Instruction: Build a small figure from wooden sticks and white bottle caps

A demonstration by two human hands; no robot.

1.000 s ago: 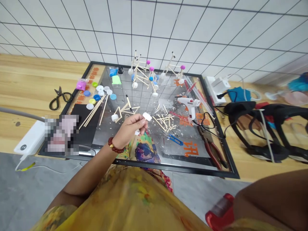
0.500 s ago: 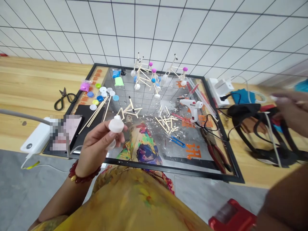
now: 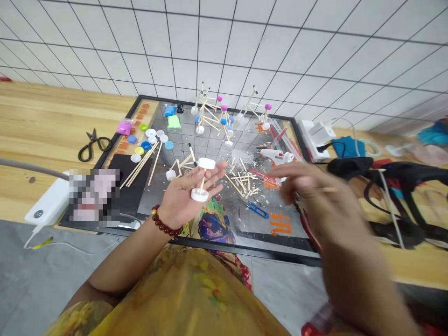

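My left hand [image 3: 184, 200] lies palm up over the board and holds a pair of white bottle caps joined by a thin wooden stick [image 3: 202, 179]. The upper cap [image 3: 206, 163] rests near the fingertips, and the lower cap [image 3: 199, 194] sits by the palm. My right hand [image 3: 315, 196] is motion-blurred above the board's right side, with a thin wooden stick [image 3: 327, 189] showing at its fingers. It is close to a white hot glue gun [image 3: 276, 156], and the two hands are apart.
The black-framed board [image 3: 224, 242] holds stick-and-cap models, wood scraps, loose caps, sticks, and blue-handled snips [image 3: 257, 210]. Black scissors [image 3: 93, 147] lie on the wooden table at left. A power bank [image 3: 45, 205] and black cables lie near the board.
My left hand has turned palm up, showing the stick between the caps. My right hand has moved in from the right edge and now sits over the board.
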